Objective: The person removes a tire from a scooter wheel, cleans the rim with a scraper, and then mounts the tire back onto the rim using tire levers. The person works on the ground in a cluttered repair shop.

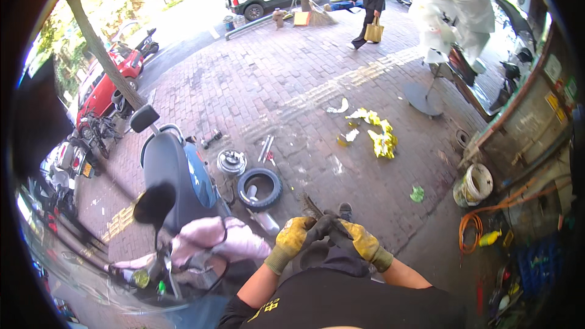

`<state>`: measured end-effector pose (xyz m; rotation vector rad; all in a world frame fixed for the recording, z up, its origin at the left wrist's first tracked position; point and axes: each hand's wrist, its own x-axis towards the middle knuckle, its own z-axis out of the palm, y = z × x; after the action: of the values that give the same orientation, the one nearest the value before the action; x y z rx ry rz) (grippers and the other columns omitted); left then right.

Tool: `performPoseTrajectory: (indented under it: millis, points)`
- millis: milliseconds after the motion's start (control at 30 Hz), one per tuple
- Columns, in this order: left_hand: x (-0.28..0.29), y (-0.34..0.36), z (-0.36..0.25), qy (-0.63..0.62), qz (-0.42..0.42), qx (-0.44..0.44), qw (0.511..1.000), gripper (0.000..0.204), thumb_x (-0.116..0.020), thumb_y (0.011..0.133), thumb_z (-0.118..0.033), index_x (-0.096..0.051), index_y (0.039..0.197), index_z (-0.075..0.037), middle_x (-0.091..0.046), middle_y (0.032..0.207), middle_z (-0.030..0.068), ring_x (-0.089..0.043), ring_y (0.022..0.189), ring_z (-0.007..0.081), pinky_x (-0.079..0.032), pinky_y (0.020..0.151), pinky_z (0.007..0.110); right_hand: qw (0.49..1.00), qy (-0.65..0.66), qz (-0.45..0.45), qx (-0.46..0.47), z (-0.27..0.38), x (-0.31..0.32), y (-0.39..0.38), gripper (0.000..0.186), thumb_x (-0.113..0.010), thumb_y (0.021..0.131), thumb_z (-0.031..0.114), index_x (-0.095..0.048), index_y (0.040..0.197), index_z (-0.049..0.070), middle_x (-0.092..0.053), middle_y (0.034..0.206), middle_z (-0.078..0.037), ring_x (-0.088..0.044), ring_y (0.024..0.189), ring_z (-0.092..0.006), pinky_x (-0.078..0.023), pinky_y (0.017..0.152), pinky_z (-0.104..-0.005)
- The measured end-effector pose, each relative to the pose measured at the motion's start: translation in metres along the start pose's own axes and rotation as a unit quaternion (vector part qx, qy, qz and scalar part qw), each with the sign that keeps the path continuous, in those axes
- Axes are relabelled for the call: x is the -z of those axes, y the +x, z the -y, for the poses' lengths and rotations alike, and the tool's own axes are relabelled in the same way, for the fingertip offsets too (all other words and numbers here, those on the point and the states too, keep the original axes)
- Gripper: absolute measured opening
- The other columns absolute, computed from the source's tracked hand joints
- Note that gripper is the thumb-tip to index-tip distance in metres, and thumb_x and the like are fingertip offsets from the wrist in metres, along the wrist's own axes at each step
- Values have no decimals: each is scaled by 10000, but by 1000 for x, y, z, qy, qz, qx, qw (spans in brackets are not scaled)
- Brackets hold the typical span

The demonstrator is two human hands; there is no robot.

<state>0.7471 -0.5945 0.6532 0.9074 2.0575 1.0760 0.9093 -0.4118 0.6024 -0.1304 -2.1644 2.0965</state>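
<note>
My left hand (294, 238) and my right hand (358, 236) wear yellow work gloves with dark fingers and meet in front of my body. The fingers of both are bent and pressed together. A dark brown, rough, narrow strip (312, 206) shows just beyond my left fingers; whether it is in my grip or lies behind them I cannot tell. Left of my hands, a black scooter tyre (278, 194) lies flat on the bricks, with a silver wheel hub (231, 162) beyond it. Metal hand tools (266, 148) lie close to the hub. A pale container (265, 222) is near my left glove.
A blue scooter (168, 173) with pink cloth (206, 234) on its front stands at left. Yellow crumpled wrapping (382, 141) lies ahead. At right are a dirty white bucket (473, 186), an orange hose (468, 231) and a workbench (518, 128). A person (370, 0) with a bag walks farther off.
</note>
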Motion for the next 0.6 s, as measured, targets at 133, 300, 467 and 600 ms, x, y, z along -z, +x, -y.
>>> performPoseTrajectory:
  millis: [133,300,467,600]
  points:
    - [34,145,-45,23,-28,69,997,473,-692,881,-482,-752,976,-22,-740,897,198,-739,887,331,-546,779,421,990,75,77,-90,46,112,137,365,-606,1052,161,-592,1386,16,-717,1189,-83,-702,934,-151,-557,841,-311]
    - [97,259,-102,78,-73,43,993,402,-783,860,-406,-753,954,-17,-737,827,142,-720,776,193,-546,712,377,973,104,137,-155,85,195,243,356,-601,1051,167,-590,1389,55,-724,1168,-60,-683,900,-115,-567,791,-290]
    - [115,348,-118,-379,-81,-21,922,482,-766,904,-383,-715,1158,23,-692,1225,118,-673,1108,201,-527,945,360,955,148,168,-193,107,242,344,416,-583,1067,270,-556,1425,59,-726,1188,-69,-681,907,-117,-560,776,-278]
    - [152,413,-108,-428,-59,-33,901,424,-739,933,-296,-700,1208,25,-679,1274,114,-653,1169,217,-502,1032,371,957,132,172,-195,118,266,419,426,-588,1052,291,-563,1418,72,-731,1158,-52,-695,908,-125,-535,742,-285]
